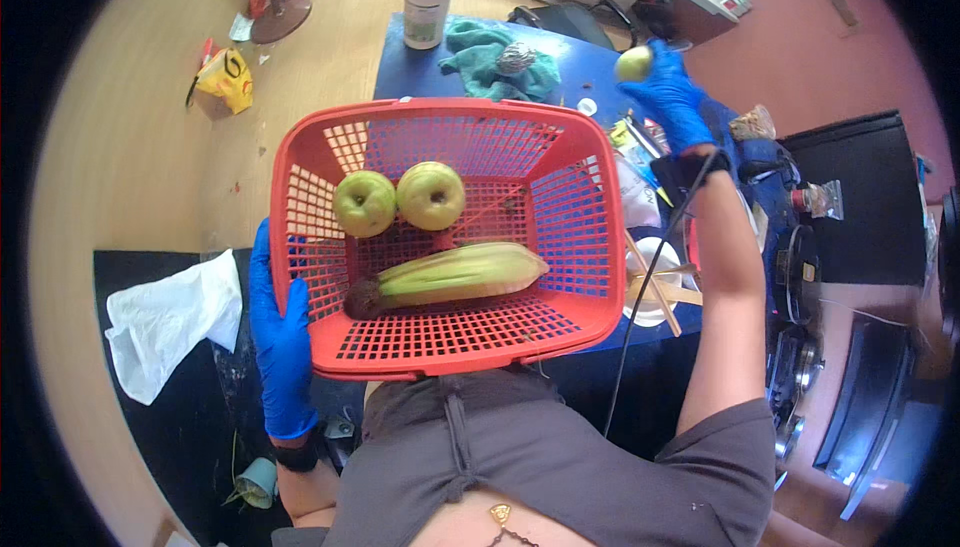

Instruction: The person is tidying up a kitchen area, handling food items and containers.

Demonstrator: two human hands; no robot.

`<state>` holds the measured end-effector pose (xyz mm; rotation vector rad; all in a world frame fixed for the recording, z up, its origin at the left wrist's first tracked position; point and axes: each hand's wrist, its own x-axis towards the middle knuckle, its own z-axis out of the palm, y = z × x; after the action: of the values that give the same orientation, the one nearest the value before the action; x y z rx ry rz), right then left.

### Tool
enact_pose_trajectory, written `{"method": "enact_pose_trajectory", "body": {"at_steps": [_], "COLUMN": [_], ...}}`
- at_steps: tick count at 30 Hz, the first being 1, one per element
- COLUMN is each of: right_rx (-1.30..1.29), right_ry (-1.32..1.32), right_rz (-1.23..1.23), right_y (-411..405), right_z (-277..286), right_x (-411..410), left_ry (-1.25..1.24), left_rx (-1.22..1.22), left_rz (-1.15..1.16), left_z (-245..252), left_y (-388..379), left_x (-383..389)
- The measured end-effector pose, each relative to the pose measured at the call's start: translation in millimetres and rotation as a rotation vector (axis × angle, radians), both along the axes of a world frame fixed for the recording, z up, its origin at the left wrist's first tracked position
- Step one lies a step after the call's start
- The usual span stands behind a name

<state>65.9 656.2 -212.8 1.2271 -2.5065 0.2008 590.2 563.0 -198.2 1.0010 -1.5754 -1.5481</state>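
A red plastic basket (562, 322) is held at its left side by my left hand (283, 344), in a blue glove, with the thumb over the rim. Inside lie two green apples, one at the left (364, 203) and one beside it (430, 196). Below them rests an ear of corn in its husk (465, 274), its dark silk end to the left. Beyond the basket's upper right corner, my right hand (667, 93), also gloved in blue, grips another green apple (634, 64) above the blue table (581, 59).
A spray bottle (426, 6) and a teal cloth (480, 59) with a metal scouring pad (517, 57) are at the table's far side. Right of the basket sits a white bowl (652, 310) with wooden utensils. A cable (645, 288) hangs along my right arm.
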Motion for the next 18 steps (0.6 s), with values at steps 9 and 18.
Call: {"method": "enact_pose_trajectory", "body": {"at_steps": [9,18], "right_rx": [-0.034,0.663], "right_ry": [-0.497,-0.229], "right_rz": [0.942,0.834], "right_y": [1.1,-19.0], "right_z": [144.1,24.6], "right_x": [199.8,234.9], "left_ry": [0.055,0.019], "left_rx": [0.088,-0.018], "left_rz": [0.031,-0.039], "left_z": [-0.4,-6.2], "left_y": [4.1,0.1], "left_x": [4.7,1.7]}}
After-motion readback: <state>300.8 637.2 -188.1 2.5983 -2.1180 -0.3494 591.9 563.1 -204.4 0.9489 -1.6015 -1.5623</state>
